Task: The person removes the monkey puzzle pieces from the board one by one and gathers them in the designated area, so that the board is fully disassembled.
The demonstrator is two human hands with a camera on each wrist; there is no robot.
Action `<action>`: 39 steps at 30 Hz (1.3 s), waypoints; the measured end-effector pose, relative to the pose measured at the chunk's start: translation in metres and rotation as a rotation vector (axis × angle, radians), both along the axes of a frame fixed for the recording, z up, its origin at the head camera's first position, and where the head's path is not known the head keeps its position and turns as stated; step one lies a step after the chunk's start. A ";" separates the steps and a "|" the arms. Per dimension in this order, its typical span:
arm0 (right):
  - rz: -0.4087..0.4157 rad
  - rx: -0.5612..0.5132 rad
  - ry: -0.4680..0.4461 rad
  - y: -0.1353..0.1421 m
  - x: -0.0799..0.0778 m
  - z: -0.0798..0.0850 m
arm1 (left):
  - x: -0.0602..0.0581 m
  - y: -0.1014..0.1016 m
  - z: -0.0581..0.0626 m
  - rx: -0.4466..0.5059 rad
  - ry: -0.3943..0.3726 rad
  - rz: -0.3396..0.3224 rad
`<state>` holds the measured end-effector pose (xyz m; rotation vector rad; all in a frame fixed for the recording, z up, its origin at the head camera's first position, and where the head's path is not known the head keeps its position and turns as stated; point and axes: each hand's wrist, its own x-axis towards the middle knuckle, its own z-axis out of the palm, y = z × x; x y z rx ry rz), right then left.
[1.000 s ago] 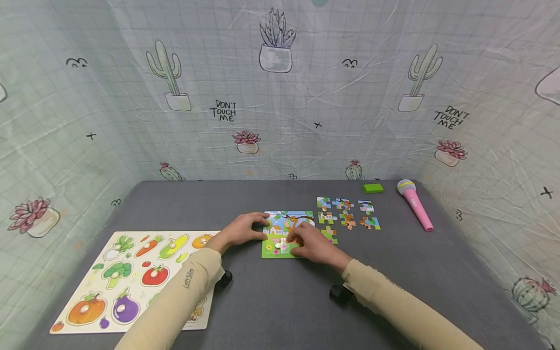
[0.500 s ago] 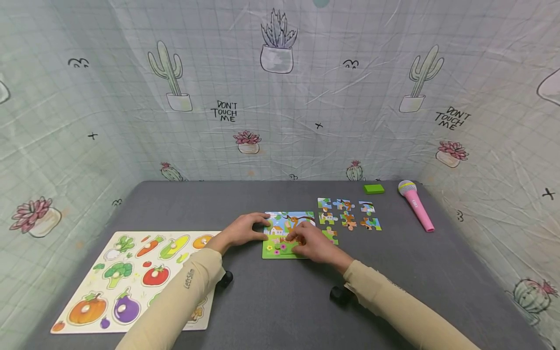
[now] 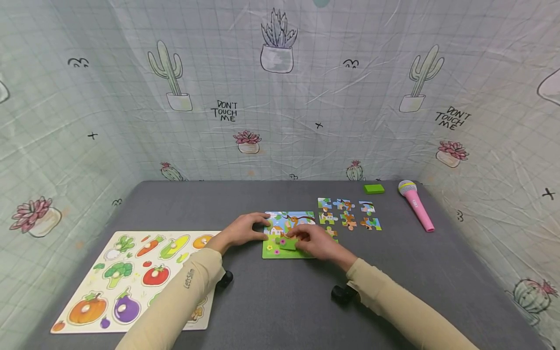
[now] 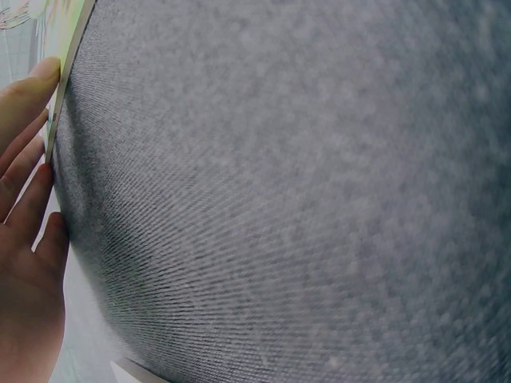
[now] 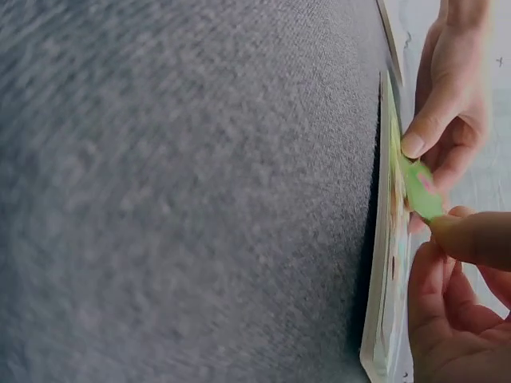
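Note:
A small picture puzzle board (image 3: 280, 256) lies on the dark table, with a deer, a house and flowers on it. My left hand (image 3: 242, 229) rests at its left side, thumb and fingertips touching the edge; in the left wrist view the fingers (image 4: 32, 209) look fairly straight. My right hand (image 3: 317, 241) pinches a green puzzle piece (image 3: 288, 243) with a pink flower between thumb and fingers, over the board's lower part. In the right wrist view that puzzle piece (image 5: 423, 191) stands tilted above the board's surface. My right hand hides the board's right side.
Several loose puzzle pieces (image 3: 348, 220) lie right of the board. Farther back are a green block (image 3: 374, 189) and a pink toy microphone (image 3: 416, 206). A large vegetable peg board (image 3: 144, 291) lies at the left, partly under my left forearm. A patterned curtain surrounds the table.
The flower piece lay nearly flat on the board and now shows tilted up, turned in my right hand's fingers. That hand has shifted slightly right. My left hand has stayed in place.

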<state>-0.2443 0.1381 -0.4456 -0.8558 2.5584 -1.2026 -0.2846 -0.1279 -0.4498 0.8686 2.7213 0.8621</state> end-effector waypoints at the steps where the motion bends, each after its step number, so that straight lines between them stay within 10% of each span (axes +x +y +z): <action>1: -0.013 -0.005 -0.009 0.001 0.000 0.000 | 0.000 0.000 0.000 0.000 0.002 -0.001; 10: -0.188 -0.136 -0.124 0.007 0.003 0.002 | -0.002 0.001 0.001 0.005 -0.007 -0.004; 39: -0.261 -0.082 -0.109 0.094 0.019 0.002 | -0.002 0.000 -0.001 -0.017 -0.017 0.015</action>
